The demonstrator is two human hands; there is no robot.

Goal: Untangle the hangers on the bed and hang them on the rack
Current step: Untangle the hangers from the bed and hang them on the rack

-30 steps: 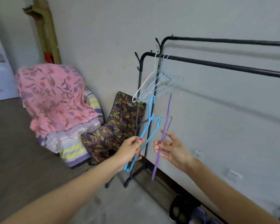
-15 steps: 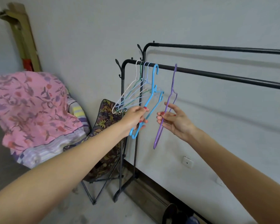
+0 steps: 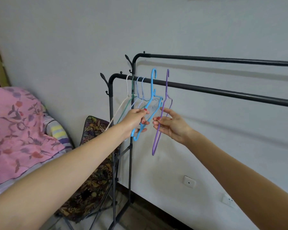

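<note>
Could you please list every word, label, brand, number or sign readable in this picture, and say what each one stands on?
None: no readable text shows anywhere in the head view.
The blue hanger in the left hand and the purple hanger in the right hand bear no visible marking.
The rack, pink floral cover, leaf-print chair and wall sockets carry only patterns or plain surfaces.
</note>
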